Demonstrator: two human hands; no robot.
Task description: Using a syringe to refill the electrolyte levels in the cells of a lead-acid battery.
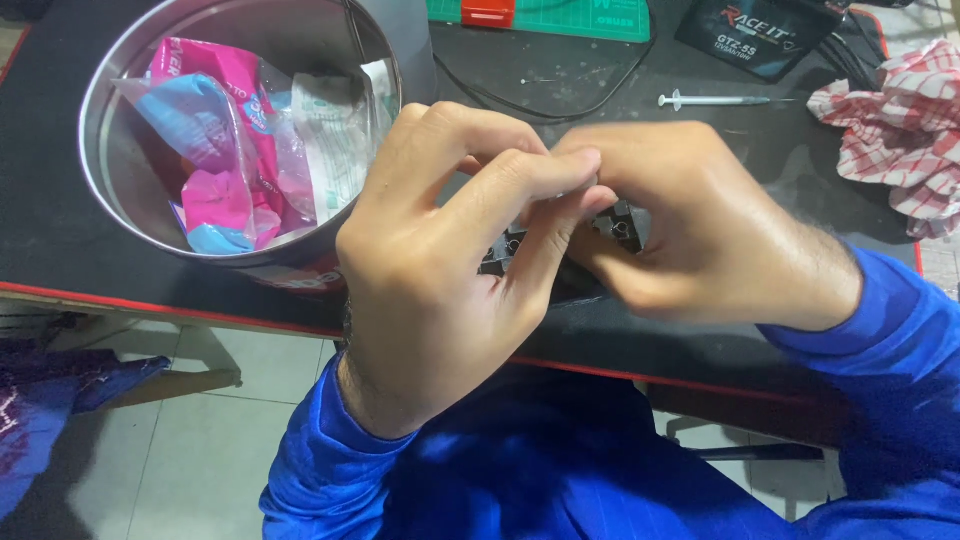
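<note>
Black plastic part (560, 245) pinched betw. left hand (440, 270) & right hand (700, 230), both grasping it above bench (60, 240) near edge, steadying.

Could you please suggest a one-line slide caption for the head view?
Left hand and right hand grip a small black part beside a round metal tin.

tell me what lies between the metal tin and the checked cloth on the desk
In the head view, both hands, left and right, holding a small black part, lie between the tin and the cloth.
</note>
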